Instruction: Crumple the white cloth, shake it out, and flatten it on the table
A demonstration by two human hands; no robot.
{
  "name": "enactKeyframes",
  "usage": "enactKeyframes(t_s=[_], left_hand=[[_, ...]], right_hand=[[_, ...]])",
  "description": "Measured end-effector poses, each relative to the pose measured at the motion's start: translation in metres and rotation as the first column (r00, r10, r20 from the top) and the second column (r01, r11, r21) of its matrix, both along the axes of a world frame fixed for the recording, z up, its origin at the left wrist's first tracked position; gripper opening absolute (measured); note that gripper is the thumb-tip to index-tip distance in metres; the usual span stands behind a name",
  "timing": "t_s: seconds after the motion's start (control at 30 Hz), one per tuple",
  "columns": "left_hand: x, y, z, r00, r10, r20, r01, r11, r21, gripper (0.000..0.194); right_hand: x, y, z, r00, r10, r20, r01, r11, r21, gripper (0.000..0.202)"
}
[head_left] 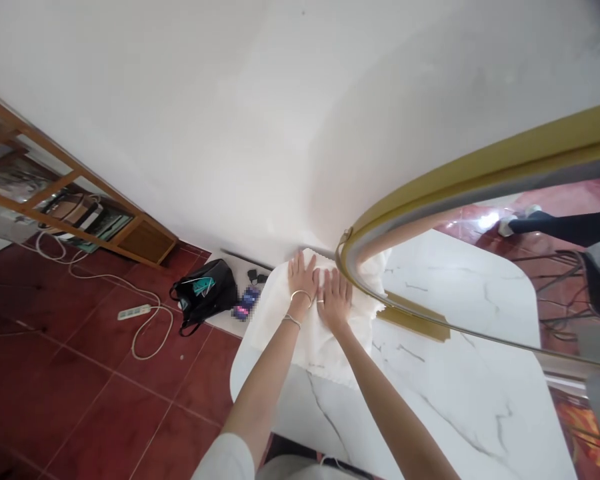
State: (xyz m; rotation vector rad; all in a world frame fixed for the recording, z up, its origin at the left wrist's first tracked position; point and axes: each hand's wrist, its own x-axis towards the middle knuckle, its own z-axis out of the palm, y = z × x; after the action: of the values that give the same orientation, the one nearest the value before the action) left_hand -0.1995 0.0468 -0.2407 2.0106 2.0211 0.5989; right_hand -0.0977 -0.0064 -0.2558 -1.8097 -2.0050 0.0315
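Observation:
A white cloth [313, 350] with a scalloped edge lies spread on the white marble-patterned table [405, 393]. Both hands press on its far part, close to the wall. My left hand [303, 277], with a bangle and a bracelet at the wrist, rests flat with the fingers stretched forward. Just right of it, my right hand [335, 299] also lies flat, fingers spread and a ring on one of them. The two hands nearly touch at the thumbs. A gold-framed mirror [415, 200] stands on the table to the right, its lower end beside my right hand.
A black bag [215, 287] sits on the left beyond the table's edge. A power strip [134, 312] with a white cord lies on the red tiled floor [100, 400]. A wooden shelf [145, 240] stands along the wall [205, 120]. The mirror's gold base [415, 317] rests on the table.

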Motion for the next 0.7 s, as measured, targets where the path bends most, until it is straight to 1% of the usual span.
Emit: enactKeyframes(t_s=[0.07, 0.13, 0.2, 0.27, 0.33, 0.4, 0.47, 0.53, 0.57, 0.6, 0.63, 0.7], left_hand=[[-0.016, -0.001, -0.001, 0.999, 0.05, -0.007, -0.05, 0.999, -0.014, 0.044], [-0.035, -0.012, -0.003, 0.991, 0.134, -0.013, -0.135, 0.991, -0.02, 0.045], [-0.054, -0.033, -0.005, 0.973, 0.231, -0.021, -0.232, 0.972, -0.024, 0.046], [-0.072, -0.063, -0.007, 0.951, 0.308, -0.028, -0.308, 0.951, -0.033, 0.048], [-0.086, -0.1, -0.008, 0.935, 0.353, -0.031, -0.354, 0.934, -0.04, 0.049], [-0.094, -0.141, -0.008, 0.921, 0.388, -0.037, -0.389, 0.921, -0.032, 0.05], [-0.095, -0.182, -0.008, 0.902, 0.428, -0.057, -0.428, 0.904, -0.004, 0.049], [-0.09, -0.217, -0.008, 0.893, 0.443, -0.081, -0.442, 0.897, 0.037, 0.048], [-0.086, -0.231, -0.008, 0.897, 0.433, -0.092, -0.429, 0.901, 0.055, 0.048], [-0.081, -0.241, -0.009, 0.906, 0.411, -0.104, -0.406, 0.911, 0.068, 0.049], [-0.076, -0.247, -0.009, 0.916, 0.384, -0.115, -0.377, 0.923, 0.074, 0.051], [-0.065, -0.248, -0.008, 0.935, 0.326, -0.136, -0.32, 0.945, 0.067, 0.052]], right_hand=[[-0.01, 0.008, 0.004, 0.996, 0.074, 0.043, -0.073, 0.997, -0.031, 0.052], [-0.021, 0.009, 0.007, 0.98, 0.18, 0.081, -0.175, 0.983, -0.061, 0.052], [-0.035, 0.003, 0.009, 0.95, 0.297, 0.095, -0.289, 0.953, -0.088, 0.052], [-0.047, -0.012, 0.011, 0.907, 0.411, 0.091, -0.401, 0.909, -0.109, 0.054], [-0.057, -0.036, 0.013, 0.859, 0.508, 0.072, -0.497, 0.858, -0.128, 0.055], [-0.059, -0.069, 0.016, 0.817, 0.575, 0.043, -0.564, 0.813, -0.146, 0.058], [-0.053, -0.11, 0.019, 0.778, 0.628, 0.009, -0.618, 0.767, -0.172, 0.063], [-0.04, -0.152, 0.021, 0.731, 0.682, -0.029, -0.67, 0.709, -0.221, 0.073], [-0.033, -0.171, 0.021, 0.712, 0.701, -0.049, -0.687, 0.681, -0.254, 0.08], [-0.025, -0.188, 0.021, 0.707, 0.705, -0.06, -0.689, 0.668, -0.281, 0.084], [-0.018, -0.2, 0.02, 0.708, 0.703, -0.064, -0.686, 0.663, -0.3, 0.086], [-0.006, -0.212, 0.019, 0.73, 0.682, -0.041, -0.657, 0.685, -0.313, 0.085]])
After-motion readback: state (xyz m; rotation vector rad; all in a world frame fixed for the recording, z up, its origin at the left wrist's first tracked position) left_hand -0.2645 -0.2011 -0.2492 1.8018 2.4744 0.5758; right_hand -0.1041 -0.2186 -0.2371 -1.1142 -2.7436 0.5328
